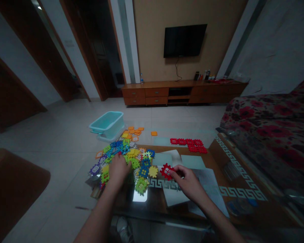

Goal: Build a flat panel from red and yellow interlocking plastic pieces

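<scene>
My right hand (186, 180) pinches a red interlocking plastic tile (167, 171) with a window-like cut-out, held above the glass table. My left hand (118, 167) reaches into a heap of mixed-colour interlocking tiles (134, 153), its thumb set apart from the fingers. A bit of red shows at the left fingertips; whether they grip it I cannot tell. Towards the far right of the table lies a group of red tiles (189, 144). Beyond the heap lie several orange tiles (135, 131), with a single orange tile (154, 133) apart from them.
A light-blue plastic basin (107, 121) stands behind the heap at the table's far left. Papers (176, 195) show on or under the glass by my right forearm. A floral-covered sofa (266, 114) flanks the right side. A low TV cabinet (155, 92) stands along the far wall.
</scene>
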A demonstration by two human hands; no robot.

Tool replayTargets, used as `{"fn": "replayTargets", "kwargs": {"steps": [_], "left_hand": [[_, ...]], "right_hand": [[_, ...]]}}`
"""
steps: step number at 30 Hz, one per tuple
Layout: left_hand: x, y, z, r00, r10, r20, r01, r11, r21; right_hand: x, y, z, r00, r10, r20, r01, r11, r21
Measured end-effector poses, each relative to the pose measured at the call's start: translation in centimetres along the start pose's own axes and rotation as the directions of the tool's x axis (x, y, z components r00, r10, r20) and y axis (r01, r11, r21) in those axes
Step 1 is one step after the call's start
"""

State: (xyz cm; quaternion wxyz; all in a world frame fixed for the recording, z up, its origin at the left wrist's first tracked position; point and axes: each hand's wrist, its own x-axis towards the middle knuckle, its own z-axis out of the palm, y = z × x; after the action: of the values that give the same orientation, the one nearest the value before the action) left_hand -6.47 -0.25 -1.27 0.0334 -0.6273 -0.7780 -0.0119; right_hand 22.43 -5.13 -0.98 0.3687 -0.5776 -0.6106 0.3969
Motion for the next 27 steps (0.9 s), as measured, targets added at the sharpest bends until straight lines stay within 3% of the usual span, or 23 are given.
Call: {"fn": "replayTargets", "kwargs": {"steps": [7,14,19,23,27], "left_hand": [[0.3,-0.2,-0.5,0.994,0.033,-0.107,-0.042,0.996,-0.083],[1.1,-0.1,-0.2,0.976,0.048,-0.214,-0.137,0.896,-0.423],[1.6,-0.1,0.9,0.997,-0.011,-0.082,-0.043,0.784,-0.619],[1.8,0.0,1.8,0.999,0.032,-0.015,-0.035,0.841,-0.540],[1.9,0.2,2.1,0.998,0.068,-0.017,-0.068,0.882,-0.467]], "right_hand": [[-0.1,-0.3,0.0,1.000,0.006,0.006,-0.006,1.000,0.006],[-0.1,-0.7,-0.1,1.000,0.016,0.005,-0.016,1.000,-0.007],[-0.1,-0.8,-0.2,1.000,0.010,0.006,-0.010,1.000,-0.009],[-0.1,-0.5,-0.1,1.000,0.009,0.006,-0.009,1.000,-0.007],[-0.1,-0.3,0.0,1.000,0.000,-0.006,0.000,1.000,-0.001]]}}
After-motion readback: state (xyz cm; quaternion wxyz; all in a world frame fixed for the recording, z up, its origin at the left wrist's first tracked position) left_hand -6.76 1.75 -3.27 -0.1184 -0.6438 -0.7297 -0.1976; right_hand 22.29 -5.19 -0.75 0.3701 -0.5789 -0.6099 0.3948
